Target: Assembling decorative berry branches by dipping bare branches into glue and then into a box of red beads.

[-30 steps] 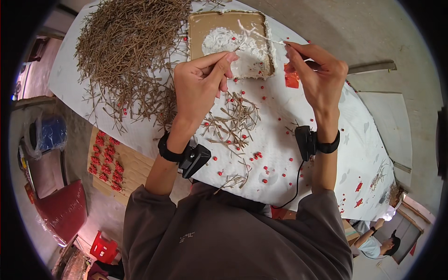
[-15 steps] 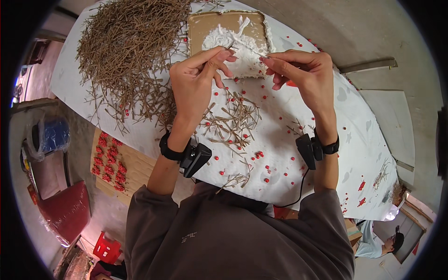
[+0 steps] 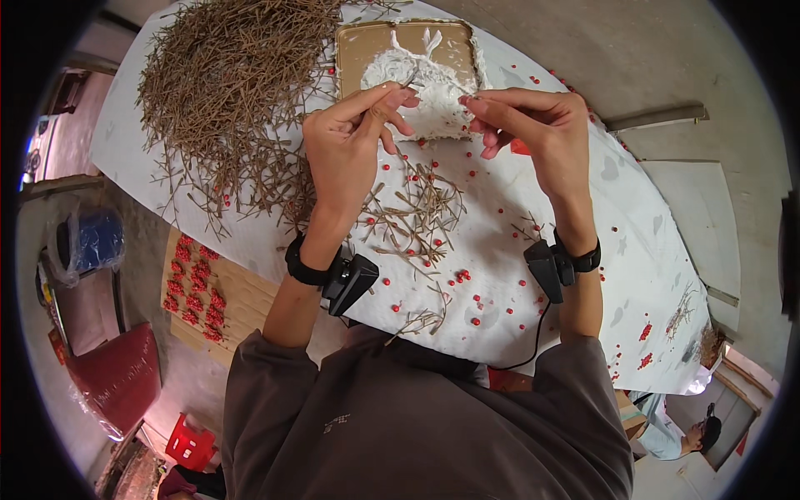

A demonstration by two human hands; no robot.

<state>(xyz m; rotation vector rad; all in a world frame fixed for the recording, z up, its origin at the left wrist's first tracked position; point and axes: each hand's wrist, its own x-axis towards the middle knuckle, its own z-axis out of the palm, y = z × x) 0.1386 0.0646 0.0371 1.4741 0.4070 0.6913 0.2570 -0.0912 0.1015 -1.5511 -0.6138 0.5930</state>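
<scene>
White paste (image 3: 431,45) coats the forked tips (image 3: 395,38) of the twig (image 3: 409,81) I see, from afar, pinched in the left hand (image 3: 346,146) over the tan tray (image 3: 358,42); whether the right hand (image 3: 546,137) grasps anything, I cannot tell.

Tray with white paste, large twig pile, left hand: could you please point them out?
Tray (image 3: 357,52): head view, bare tan surface.
Large twig pile (image 3: 232,92): head view, its middle.
Left hand (image 3: 345,140): head view, back of hand.

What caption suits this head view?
Left hand pinches a white-coated twig, right hand close by, at a paste-smeared tray near heaped twigs.
</scene>
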